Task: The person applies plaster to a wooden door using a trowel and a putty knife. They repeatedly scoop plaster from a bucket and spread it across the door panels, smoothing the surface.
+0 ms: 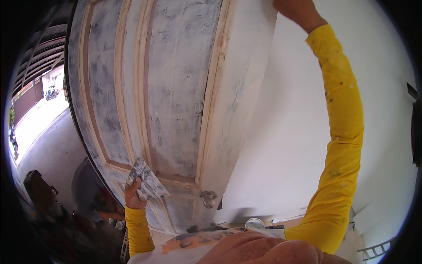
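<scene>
The smeared plate (148,181) is clamped in the fingers of the left hand (135,196), before the lower part of the panelled door (180,88), left of its round knob (209,199). The right hand (301,13) is raised near the door's edge; whether its fingers are apart cannot be told. 2 yellow sleeves (345,114) show.

Left fingers (137,182) hold a smeared plate (150,179) near a door (180,88)

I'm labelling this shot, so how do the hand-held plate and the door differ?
The plate is much smaller than the door. The plate is gripped in the left hand; the door stands behind it. The door carries a round knob; the plate shows none. Both have patchy white and grey surfaces.
</scene>
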